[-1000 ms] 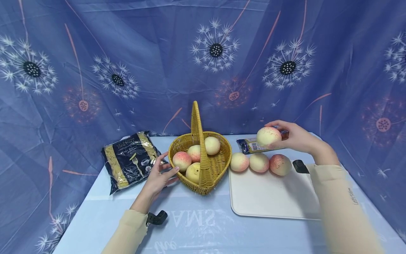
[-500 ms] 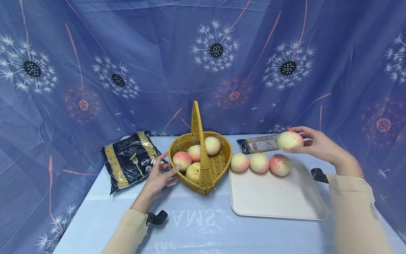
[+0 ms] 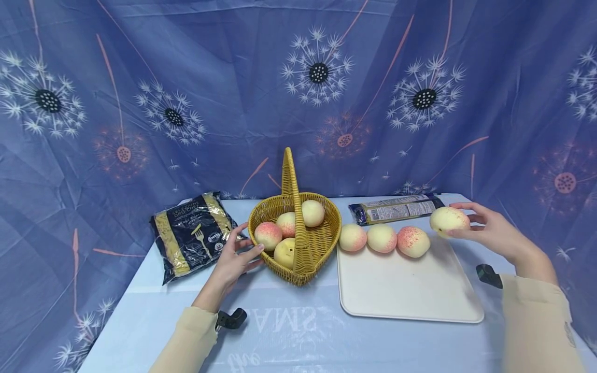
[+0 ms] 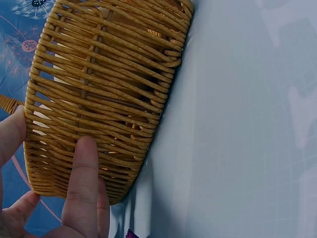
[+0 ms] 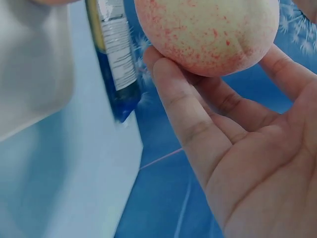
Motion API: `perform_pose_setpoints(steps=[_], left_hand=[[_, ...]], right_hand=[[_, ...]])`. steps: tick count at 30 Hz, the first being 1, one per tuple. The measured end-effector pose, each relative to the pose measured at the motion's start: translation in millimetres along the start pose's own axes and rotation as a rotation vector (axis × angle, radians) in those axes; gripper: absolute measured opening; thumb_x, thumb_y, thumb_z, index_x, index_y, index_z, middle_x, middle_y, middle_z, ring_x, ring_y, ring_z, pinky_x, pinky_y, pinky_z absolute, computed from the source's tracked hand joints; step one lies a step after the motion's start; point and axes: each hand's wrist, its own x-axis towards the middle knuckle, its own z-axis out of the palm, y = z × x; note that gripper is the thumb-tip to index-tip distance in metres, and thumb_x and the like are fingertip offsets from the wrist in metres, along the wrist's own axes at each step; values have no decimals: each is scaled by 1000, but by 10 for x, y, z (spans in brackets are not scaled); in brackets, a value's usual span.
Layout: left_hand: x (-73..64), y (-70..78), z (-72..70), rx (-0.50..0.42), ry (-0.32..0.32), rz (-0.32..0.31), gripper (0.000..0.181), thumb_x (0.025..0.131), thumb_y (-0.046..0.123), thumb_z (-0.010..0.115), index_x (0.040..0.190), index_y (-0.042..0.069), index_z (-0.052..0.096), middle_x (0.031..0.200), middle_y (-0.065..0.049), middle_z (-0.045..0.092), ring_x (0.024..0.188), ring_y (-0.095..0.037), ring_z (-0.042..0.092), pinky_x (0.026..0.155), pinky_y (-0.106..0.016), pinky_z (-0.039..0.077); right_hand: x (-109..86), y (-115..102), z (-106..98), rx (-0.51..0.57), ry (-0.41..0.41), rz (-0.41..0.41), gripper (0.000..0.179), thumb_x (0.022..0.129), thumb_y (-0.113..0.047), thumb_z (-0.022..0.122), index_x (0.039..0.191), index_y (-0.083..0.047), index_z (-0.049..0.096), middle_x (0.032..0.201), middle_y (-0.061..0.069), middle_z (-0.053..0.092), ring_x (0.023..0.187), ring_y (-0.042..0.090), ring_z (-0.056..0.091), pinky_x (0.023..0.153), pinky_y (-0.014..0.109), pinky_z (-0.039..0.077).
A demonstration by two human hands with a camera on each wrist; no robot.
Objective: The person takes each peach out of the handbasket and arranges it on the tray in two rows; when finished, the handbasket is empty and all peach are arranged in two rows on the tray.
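Note:
My right hand [image 3: 494, 230] holds a pale peach [image 3: 450, 220] with red speckles by its right side, at the tray's back right corner. In the right wrist view the fingers [image 5: 183, 109] lie under and around the peach. My left hand [image 3: 235, 259] rests against the left wall of the wicker basket [image 3: 322, 248], its straight fingers [image 4: 84, 183] touching the weave. Several peaches, among them a yellowish one [image 3: 283, 253] and a red-blushed one [image 3: 268, 236], lie in the basket. A row of three peaches, the rightmost a redder peach [image 3: 413, 242], sits along the tray's back edge.
The white tray [image 3: 410, 290] lies right of the basket. Behind it is a long dark blue packet [image 3: 396, 208]. A dark pasta bag [image 3: 193, 235] lies left of the basket. A blue dandelion-print cloth [image 3: 233, 103] hangs behind the table. The basket handle [image 3: 290, 181] stands upright.
My right hand has moved right and lower with the peach, away from over the blue packet toward the right end of the row. My left hand and the basket stay in place.

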Motion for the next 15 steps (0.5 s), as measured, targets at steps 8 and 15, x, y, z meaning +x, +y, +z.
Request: perform_pose_setpoints(steps=[8, 15], left_hand=[[11, -2, -1, 7, 2, -5, 83, 103, 6, 72, 168, 32, 28, 142, -21, 44, 106, -20, 70, 103, -48, 67], [14, -1, 2, 11, 11, -8, 82, 103, 6, 72, 167, 32, 29, 143, -22, 43, 109, -25, 69, 103, -48, 67]], right_hand=[[-93, 234, 94, 36, -21, 48, 74, 97, -39, 82, 158, -19, 45, 121, -22, 61, 104, -17, 54, 81, 14, 55], [-80, 371, 198, 26, -49, 67, 75, 95, -40, 83, 157, -20, 46, 129, -10, 63, 105, -15, 54, 85, 19, 54]])
